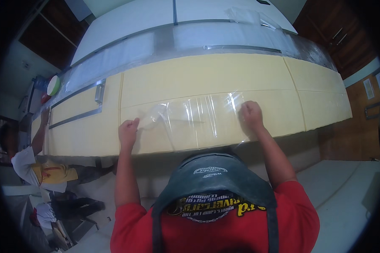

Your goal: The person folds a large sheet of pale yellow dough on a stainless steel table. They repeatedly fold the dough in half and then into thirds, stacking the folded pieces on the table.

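Observation:
A strip of clear plastic film [198, 118] is stretched between my two hands over a pale yellow sheet [205, 71] that covers the long table. My left hand [128, 132] pinches the film's left end, where it is bunched and wrinkled. At the other end my right hand [252, 114] is closed on the film. Bright vertical creases run through the middle of the strip. The yellow sheet has a long line along its length and a few cross seams. Whether the film touches the sheet I cannot tell.
To the left lie metal bars [77, 118] and a small metal block [99, 93]. Another person [52, 172] reaches over the table's left end. A green-and-white bowl [53, 85] stands beyond. Behind the sheet are a metal bar [242, 48] and crumpled plastic [245, 15].

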Demonstrator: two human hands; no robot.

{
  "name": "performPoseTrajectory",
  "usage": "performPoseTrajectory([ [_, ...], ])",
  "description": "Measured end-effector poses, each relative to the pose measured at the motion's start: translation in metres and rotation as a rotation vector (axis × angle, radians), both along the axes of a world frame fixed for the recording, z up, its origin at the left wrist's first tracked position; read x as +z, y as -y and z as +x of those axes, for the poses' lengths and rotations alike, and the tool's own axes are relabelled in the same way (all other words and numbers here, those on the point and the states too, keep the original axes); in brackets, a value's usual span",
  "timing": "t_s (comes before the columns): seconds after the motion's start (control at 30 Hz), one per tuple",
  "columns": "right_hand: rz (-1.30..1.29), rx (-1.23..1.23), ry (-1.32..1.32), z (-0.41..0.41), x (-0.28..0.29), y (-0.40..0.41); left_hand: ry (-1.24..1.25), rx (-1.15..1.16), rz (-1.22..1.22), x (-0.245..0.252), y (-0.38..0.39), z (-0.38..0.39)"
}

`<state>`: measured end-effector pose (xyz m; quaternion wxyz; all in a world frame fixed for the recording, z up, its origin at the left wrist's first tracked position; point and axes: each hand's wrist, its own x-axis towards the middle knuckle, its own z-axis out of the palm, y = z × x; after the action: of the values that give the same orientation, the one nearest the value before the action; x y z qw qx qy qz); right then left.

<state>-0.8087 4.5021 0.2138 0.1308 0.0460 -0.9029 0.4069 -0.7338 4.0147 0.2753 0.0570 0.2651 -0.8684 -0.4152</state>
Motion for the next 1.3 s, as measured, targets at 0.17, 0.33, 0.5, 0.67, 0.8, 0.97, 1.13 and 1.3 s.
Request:
performPoseTrajectory([
  [0.17,-0.301,0.505,0.338,0.009,0.038,0.097,-0.184,-0.148,0.166,0.026,-0.074,-0.011],
  [0.33,-0.019,0.507,0.29,0.028,0.078,0.167,-0.184,-0.248,0.298,0.048,-0.109,-0.007],
  [0.5,-0.187,0.357,0.08,0.005,0.048,0.126,-0.464,-0.203,0.003,0.041,-0.058,-0.005],
  [0.67,-0.084,0.042,0.129,-0.026,0.022,0.03,-0.369,-0.007,-0.231,0.016,0.021,-0.001],
  [0.8,0.169,-0.219,0.369,-0.015,0.036,-0.016,-0.12,0.025,-0.362,-0.016,0.063,0.014],
  [0.97,0.262,-0.16,-0.09,0.002,-0.004,-0.084,0.089,-0.005,-0.432,-0.028,0.051,0.015],
  [1.13,0.262,-0.143,-0.07,0.005,0.003,-0.118,0.256,-0.009,-0.594,-0.03,0.048,0.015],
  [1.3,0.273,-0.113,-0.022,0.016,0.013,-0.134,0.08,0.109,-0.78,-0.039,0.015,0.004],
])
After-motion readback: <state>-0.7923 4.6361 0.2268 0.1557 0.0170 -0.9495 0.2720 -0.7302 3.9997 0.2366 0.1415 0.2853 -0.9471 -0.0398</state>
